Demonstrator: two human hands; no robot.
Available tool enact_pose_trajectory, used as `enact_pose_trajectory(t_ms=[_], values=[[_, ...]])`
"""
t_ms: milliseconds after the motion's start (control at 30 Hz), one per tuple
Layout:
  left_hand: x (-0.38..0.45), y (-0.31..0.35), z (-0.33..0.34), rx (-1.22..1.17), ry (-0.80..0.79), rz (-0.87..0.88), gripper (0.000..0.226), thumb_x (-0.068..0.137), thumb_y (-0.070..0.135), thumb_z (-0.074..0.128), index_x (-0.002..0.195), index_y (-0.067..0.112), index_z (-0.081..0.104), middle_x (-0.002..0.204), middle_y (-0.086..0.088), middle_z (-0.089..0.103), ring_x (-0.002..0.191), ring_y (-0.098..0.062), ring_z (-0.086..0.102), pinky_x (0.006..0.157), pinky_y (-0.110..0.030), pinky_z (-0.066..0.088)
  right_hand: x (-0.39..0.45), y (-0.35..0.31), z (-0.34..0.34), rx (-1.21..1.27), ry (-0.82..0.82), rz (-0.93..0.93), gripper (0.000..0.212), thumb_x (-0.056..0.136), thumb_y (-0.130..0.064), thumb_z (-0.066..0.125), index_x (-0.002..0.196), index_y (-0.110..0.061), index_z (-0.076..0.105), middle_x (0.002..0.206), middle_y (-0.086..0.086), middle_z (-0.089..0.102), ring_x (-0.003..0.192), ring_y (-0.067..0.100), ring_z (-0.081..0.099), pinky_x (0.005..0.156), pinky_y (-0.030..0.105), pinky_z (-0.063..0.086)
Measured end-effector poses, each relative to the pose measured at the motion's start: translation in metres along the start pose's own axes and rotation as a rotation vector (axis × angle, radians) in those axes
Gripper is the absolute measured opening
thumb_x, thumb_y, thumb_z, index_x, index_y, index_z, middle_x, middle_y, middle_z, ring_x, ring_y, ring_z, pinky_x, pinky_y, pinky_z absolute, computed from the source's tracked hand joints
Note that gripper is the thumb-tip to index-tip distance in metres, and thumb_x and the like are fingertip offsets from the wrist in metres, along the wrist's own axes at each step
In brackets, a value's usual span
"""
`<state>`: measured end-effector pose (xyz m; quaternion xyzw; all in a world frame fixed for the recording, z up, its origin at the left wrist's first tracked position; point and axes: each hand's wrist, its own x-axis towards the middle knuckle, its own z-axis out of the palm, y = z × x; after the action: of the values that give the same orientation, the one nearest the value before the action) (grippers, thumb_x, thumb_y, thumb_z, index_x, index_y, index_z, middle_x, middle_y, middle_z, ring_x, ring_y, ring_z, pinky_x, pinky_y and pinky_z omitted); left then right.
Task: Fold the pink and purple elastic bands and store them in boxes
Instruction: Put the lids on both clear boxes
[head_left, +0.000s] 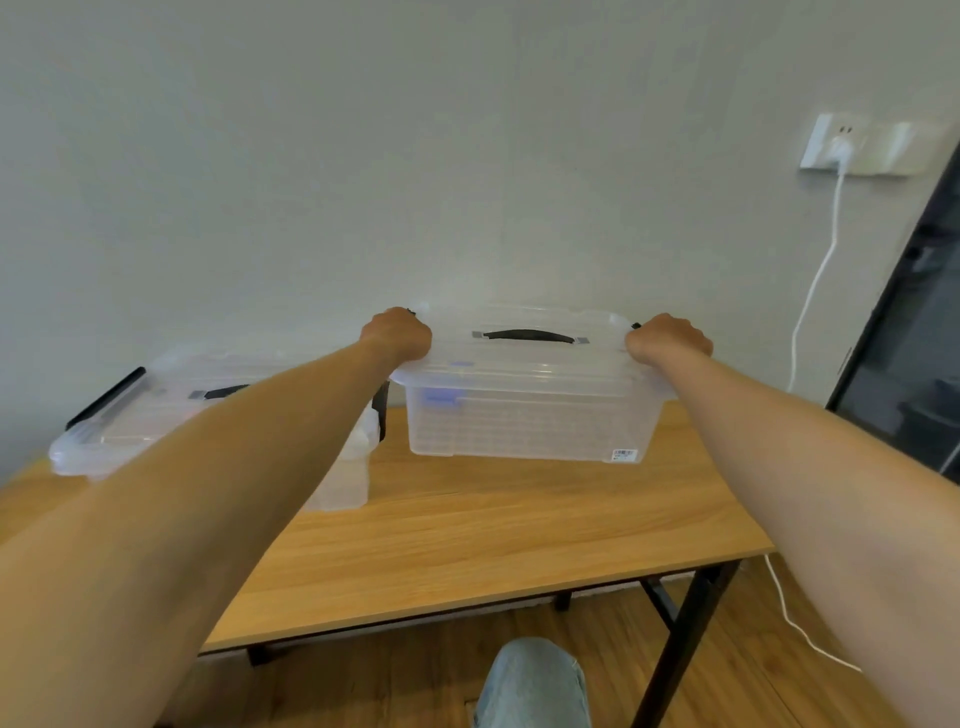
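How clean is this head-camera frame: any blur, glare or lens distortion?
Head view: even, soft light with no hard shadows; the left box is smeared by motion blur, the right box between the left hand and right hand is sharper; wide-angle stretch enlarges the forearms; faint sheen on the lid.

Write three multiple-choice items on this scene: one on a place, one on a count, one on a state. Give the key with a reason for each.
1. Where do the hands grip the right box?
A. its top handle
B. the two ends of its lid
C. its base

2. How many clear boxes stand on the table?
A. one
B. two
C. four

3. The right box's lid is
A. on
B. off, beside it
C. leaning on the wall

Key: B, the left hand and right hand curl over the lid ends; B, the left box is the second; A, the lid covers the box.
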<state>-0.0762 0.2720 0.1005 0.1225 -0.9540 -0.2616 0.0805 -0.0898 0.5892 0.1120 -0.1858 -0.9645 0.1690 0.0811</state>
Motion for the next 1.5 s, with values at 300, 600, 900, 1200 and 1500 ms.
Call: enact_pose_trajectory(t_ms=[300,600,900,1200,1500], values=[[0.0,-0.039,-0.099,-0.038,0.05,-0.08,0.024,0.104,0.017,0.043,0.115,0.0,0.054,0.119,-0.024,0.058,0.097,-0.044,0.062,0.051,-0.032,0.054,-0.029,-0.067,-0.035,0.223,-0.066,-0.126,0.034,0.098,-0.036,0.054,0.111,-0.005,0.056,0.102,0.011,0.06,0.085,0.032,0.061,0.073,0.037,0.054],[-0.009,-0.126,-0.174,-0.065,0.072,-0.189,0.02,0.104,0.016,0.049,0.105,-0.004,0.052,0.113,-0.025,0.053,0.092,-0.047,0.062,0.028,-0.035,0.048,-0.071,-0.156,-0.013,0.452,-0.238,-0.212,0.019,0.084,-0.015,0.063,0.096,-0.001,0.061,0.099,0.019,0.068,0.08,0.042,0.074,0.065,0.053,0.065],[-0.024,-0.216,-0.218,0.053,0.144,-0.233,0.029,0.103,0.025,0.055,0.102,-0.003,0.05,0.101,-0.023,0.059,0.085,-0.04,0.057,0.067,-0.04,0.05,-0.112,-0.229,0.02,0.492,-0.351,-0.323,0.016,0.087,-0.015,0.062,0.094,-0.001,0.06,0.079,0.015,0.065,0.059,0.034,0.069,0.06,0.043,0.064],[-0.024,-0.274,-0.236,0.056,0.154,-0.308,0.04,0.101,0.033,0.059,0.106,-0.005,0.052,0.091,-0.017,0.055,0.072,-0.034,0.055,0.038,-0.034,0.047,-0.136,-0.266,0.047,0.53,-0.45,-0.357,0.025,0.088,-0.021,0.063,0.104,-0.001,0.062,0.089,0.015,0.067,0.07,0.033,0.073,0.059,0.04,0.064],[0.009,-0.292,-0.221,-0.061,0.177,-0.282,0.054,0.098,0.043,0.063,0.119,-0.007,0.061,0.107,-0.019,0.058,0.094,-0.038,0.056,0.078,-0.039,0.046,-0.138,-0.27,0.056,0.503,-0.459,-0.315,0.023,0.096,-0.025,0.052,0.11,-0.007,0.058,0.087,0.008,0.062,0.066,0.025,0.067,0.045,0.029,0.053]])
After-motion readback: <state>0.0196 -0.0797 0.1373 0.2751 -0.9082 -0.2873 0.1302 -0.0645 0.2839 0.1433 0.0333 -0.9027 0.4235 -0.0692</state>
